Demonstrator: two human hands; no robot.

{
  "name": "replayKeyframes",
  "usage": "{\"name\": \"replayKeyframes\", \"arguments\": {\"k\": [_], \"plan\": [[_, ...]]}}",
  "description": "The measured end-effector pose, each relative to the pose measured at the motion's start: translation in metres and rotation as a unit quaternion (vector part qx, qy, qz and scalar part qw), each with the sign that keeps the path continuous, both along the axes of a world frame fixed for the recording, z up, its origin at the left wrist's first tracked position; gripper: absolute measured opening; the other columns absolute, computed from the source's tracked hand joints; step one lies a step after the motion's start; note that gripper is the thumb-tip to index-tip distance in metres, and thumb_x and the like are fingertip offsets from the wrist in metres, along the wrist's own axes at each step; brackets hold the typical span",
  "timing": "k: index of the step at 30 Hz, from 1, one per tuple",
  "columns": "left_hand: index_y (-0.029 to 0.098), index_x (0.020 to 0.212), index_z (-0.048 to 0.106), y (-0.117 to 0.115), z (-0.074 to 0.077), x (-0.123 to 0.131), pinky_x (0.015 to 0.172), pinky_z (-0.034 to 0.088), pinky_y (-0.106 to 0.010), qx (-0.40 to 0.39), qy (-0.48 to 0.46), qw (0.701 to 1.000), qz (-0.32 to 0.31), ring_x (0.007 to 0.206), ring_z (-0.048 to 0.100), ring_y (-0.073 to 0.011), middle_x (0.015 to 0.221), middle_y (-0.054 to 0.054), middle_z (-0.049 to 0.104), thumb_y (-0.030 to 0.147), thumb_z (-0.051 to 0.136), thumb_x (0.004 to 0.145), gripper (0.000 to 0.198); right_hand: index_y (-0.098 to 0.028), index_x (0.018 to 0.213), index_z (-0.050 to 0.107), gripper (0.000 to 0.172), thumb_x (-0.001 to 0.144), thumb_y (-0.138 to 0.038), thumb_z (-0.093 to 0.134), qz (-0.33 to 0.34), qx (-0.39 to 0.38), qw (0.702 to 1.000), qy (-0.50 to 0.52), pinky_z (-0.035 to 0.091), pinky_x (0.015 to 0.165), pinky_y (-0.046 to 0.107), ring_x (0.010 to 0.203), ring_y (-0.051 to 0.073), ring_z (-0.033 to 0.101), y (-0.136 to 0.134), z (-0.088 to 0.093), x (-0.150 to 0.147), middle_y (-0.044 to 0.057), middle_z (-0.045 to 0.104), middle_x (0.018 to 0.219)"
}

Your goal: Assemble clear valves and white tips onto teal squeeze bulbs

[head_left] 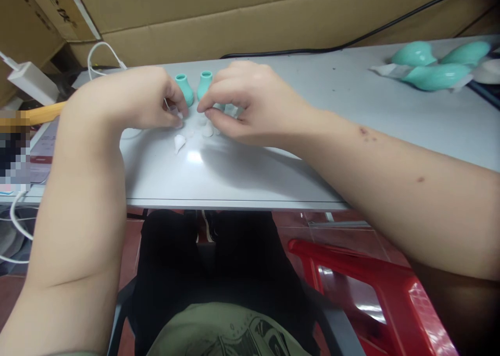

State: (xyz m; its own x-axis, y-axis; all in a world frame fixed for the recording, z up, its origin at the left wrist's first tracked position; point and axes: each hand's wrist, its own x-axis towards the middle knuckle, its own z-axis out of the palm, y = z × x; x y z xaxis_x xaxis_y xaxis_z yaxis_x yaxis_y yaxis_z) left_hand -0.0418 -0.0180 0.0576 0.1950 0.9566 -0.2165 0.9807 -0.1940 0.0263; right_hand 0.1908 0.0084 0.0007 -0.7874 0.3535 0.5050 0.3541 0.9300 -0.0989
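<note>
Teal vessel stood upright on tabletop, just beside fingers of left hand; second teal vessel stood near right hand. Left hand pinched small whitish piece. Right fingertips almost met; whether they gripped something, I could not tell.

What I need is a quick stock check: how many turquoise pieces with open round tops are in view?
2. One turquoise piece is beside the left hand; the other piece is beside the right hand, partly covered. More may be hidden behind that hand.
</note>
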Motion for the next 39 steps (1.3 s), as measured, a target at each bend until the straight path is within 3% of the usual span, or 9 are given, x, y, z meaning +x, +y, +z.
{"name": "replayKeyframes", "arguments": {"k": [4, 9, 14, 21, 28, 33, 39], "plan": [[0.038, 0.110, 0.083, -0.002, 0.000, 0.000, 0.079, 0.047, -0.034, 0.038, 0.017, 0.999, -0.015, 0.081, 0.069, -0.0201, 0.099, 0.007, 0.080, 0.036, 0.069, 0.088, 0.026, -0.019, 0.102, 0.078, 0.028, 0.099, -0.020, 0.050, 0.007, 0.011, 1.000, 0.022, 0.050, 0.089, 0.041, 0.084, 0.022, 0.062, -0.002, 0.002, 0.000, 0.008, 0.071, 0.092], [0.040, 0.109, 0.082, -0.001, -0.001, -0.001, 0.080, 0.048, -0.037, 0.035, 0.021, 0.999, -0.022, 0.081, 0.069, -0.0220, 0.103, 0.006, 0.081, 0.034, 0.065, 0.089, 0.027, -0.019, 0.102, 0.079, 0.031, 0.099, -0.024, 0.048, 0.010, 0.009, 1.000, 0.028, 0.049, 0.088, 0.038, 0.085, 0.020, 0.061, 0.000, -0.001, -0.001, 0.007, 0.070, 0.091], [0.038, 0.109, 0.079, -0.001, 0.000, 0.000, 0.072, 0.045, -0.038, 0.041, 0.027, 0.999, -0.024, 0.074, 0.064, -0.0218, 0.100, 0.003, 0.080, 0.037, 0.064, 0.088, 0.026, -0.022, 0.104, 0.079, 0.032, 0.098, -0.025, 0.049, 0.003, 0.009, 1.000, 0.006, 0.047, 0.091, 0.040, 0.090, 0.021, 0.059, -0.001, -0.004, -0.005, 0.006, 0.072, 0.096], [0.032, 0.108, 0.077, -0.002, 0.002, 0.001, 0.073, 0.043, -0.034, 0.039, 0.032, 0.998, -0.022, 0.075, 0.061, -0.0192, 0.095, 0.003, 0.078, 0.037, 0.068, 0.084, 0.026, -0.023, 0.105, 0.079, 0.031, 0.101, -0.027, 0.049, 0.020, 0.002, 0.999, -0.030, 0.047, 0.099, 0.047, 0.097, 0.025, 0.059, -0.001, -0.006, -0.008, 0.007, 0.075, 0.104], [0.033, 0.108, 0.077, -0.003, 0.001, 0.001, 0.067, 0.042, -0.035, 0.036, 0.041, 0.998, -0.010, 0.069, 0.060, -0.0196, 0.090, 0.001, 0.076, 0.039, 0.066, 0.076, 0.034, -0.021, 0.113, 0.080, 0.041, 0.106, -0.021, 0.040, 0.061, 0.057, 0.992, -0.093, 0.041, 0.097, 0.052, 0.115, 0.030, 0.057, -0.011, -0.015, -0.016, 0.010, 0.073, 0.114], [0.038, 0.111, 0.077, 0.002, 0.000, -0.002, 0.067, 0.044, -0.037, 0.024, 0.043, 0.999, -0.008, 0.072, 0.063, -0.0224, 0.092, 0.002, 0.079, 0.048, 0.065, 0.073, 0.041, -0.021, 0.130, 0.075, 0.043, 0.107, -0.015, 0.040, 0.061, 0.087, 0.983, -0.152, 0.039, 0.101, 0.053, 0.122, 0.032, 0.055, -0.022, -0.013, -0.022, 0.012, 0.072, 0.118], [0.038, 0.112, 0.078, 0.001, 0.000, -0.001, 0.071, 0.046, -0.038, 0.011, 0.029, 1.000, -0.001, 0.076, 0.064, -0.0233, 0.097, 0.002, 0.080, 0.045, 0.065, 0.072, 0.043, -0.019, 0.121, 0.077, 0.043, 0.108, -0.014, 0.037, 0.045, 0.078, 0.982, -0.166, 0.037, 0.100, 0.050, 0.119, 0.030, 0.055, -0.023, -0.011, -0.025, 0.009, 0.071, 0.103]]}}
